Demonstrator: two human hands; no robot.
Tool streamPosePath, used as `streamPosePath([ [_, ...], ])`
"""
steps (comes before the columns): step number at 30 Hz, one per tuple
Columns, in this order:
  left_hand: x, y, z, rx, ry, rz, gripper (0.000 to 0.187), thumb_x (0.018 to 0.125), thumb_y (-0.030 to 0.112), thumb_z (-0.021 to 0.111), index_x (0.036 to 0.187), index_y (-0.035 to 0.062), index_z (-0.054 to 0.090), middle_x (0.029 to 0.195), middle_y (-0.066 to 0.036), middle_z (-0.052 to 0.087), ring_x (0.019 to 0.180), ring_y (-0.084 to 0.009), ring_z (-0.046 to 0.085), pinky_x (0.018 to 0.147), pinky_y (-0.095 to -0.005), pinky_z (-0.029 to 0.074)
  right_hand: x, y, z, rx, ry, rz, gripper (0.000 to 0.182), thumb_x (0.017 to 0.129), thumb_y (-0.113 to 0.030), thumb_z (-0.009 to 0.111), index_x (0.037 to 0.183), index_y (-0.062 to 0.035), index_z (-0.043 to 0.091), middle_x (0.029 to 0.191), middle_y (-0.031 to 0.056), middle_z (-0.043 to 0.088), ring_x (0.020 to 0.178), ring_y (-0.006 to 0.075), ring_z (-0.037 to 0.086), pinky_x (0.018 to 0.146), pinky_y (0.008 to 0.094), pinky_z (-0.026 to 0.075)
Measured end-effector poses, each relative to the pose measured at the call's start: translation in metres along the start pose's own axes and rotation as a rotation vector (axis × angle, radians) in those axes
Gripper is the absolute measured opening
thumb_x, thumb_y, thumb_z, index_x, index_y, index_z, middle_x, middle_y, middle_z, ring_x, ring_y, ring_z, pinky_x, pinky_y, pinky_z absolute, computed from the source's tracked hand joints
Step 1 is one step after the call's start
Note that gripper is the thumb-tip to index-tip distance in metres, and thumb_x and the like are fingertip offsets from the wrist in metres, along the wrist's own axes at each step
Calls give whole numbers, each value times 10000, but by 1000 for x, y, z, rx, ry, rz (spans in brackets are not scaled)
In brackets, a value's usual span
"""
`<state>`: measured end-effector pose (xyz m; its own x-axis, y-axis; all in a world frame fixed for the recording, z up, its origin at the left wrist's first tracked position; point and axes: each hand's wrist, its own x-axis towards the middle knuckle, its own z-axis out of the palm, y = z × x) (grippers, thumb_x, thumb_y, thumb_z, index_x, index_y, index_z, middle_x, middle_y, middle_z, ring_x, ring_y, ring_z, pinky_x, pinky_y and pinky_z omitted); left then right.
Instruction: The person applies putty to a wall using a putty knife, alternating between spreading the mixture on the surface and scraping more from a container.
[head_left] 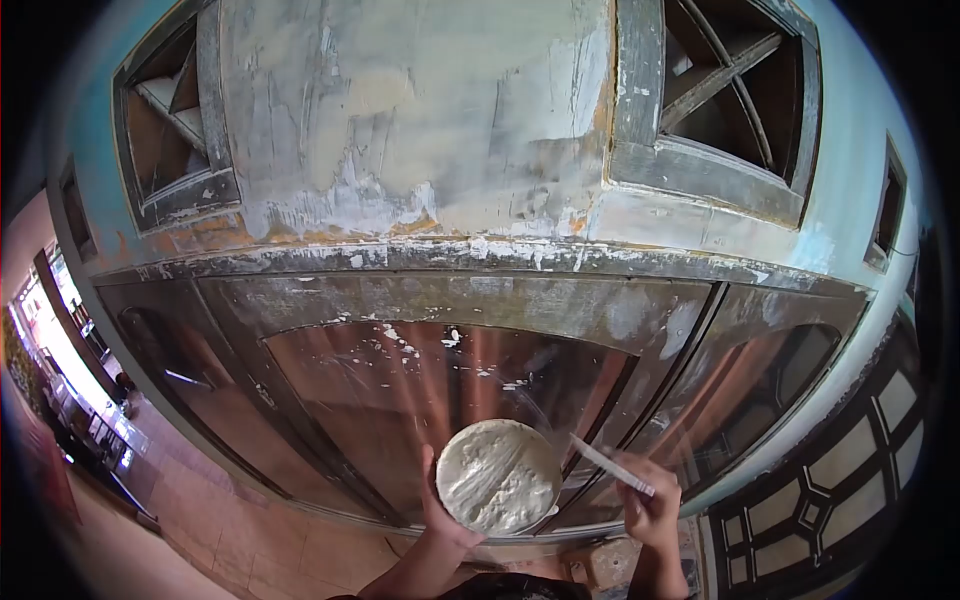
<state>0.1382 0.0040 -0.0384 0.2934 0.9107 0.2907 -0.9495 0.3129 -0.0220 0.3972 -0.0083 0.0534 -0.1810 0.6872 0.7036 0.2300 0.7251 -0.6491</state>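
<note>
My left hand (440, 515) is wrapped around the side of a round tub (552, 452) and holds it with its top facing me. Thick off-white putty (498, 478) fills the tub, its surface lumpy and smeared. To the right of the tub, my right hand (652, 503) grips a putty knife (606, 463), seen nearly edge-on. The knife points up and left toward the tub, apart from it. Patchy white filler covers the wall (400, 110) above, with rough smears along its lower edge.
Behind the tub stands a dark wooden frame (560, 300) with glass panes (350, 380) spotted white. Vent openings with crossed bars (725, 75) sit at upper left and right. A patterned grille (810, 510) is at lower right. Tiled floor (210, 500) shows at lower left.
</note>
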Motion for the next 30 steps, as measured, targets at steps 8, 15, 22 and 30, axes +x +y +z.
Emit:
streamPosePath([
  [8, 5, -3, 12, 126, 151, 14, 837, 961, 709, 318, 1433, 37, 479, 1423, -198, 532, 1280, -387, 530, 1071, -531, 418, 33, -22, 10, -209, -639, -343, 508, 719, -54, 646, 1226, -18, 672, 1239, 142, 672, 1231, 323, 605, 1060, 471, 471],
  [15, 5, -4, 12, 113, 118, 25, 854, 961, 707, 317, 1449, 18, 450, 1434, -214, 517, 1292, -394, 520, 1079, -529, 413, 38, -7, 16, -300, -720, -401, 514, 734, -71, 628, 1246, -33, 655, 1260, 114, 657, 1228, 287, 600, 1050, 442, 474],
  [22, 8, -5, 7, 106, 72, 30, 863, 963, 710, 294, 1467, 23, 426, 1464, -209, 485, 1310, -392, 502, 1087, -529, 402, 43, -5, 14, -306, -755, -375, 480, 751, -38, 631, 1230, -40, 659, 1251, 102, 662, 1226, 276, 602, 1046, 445, 471],
  [30, 13, -9, 6, 62, 88, 0, 878, 950, 727, 300, 1463, 27, 430, 1460, -210, 486, 1308, -396, 499, 1089, -533, 397, 47, -3, 14, -319, -747, -383, 445, 765, -40, 638, 1209, -38, 669, 1227, 102, 673, 1220, 274, 605, 1042, 435, 472],
])
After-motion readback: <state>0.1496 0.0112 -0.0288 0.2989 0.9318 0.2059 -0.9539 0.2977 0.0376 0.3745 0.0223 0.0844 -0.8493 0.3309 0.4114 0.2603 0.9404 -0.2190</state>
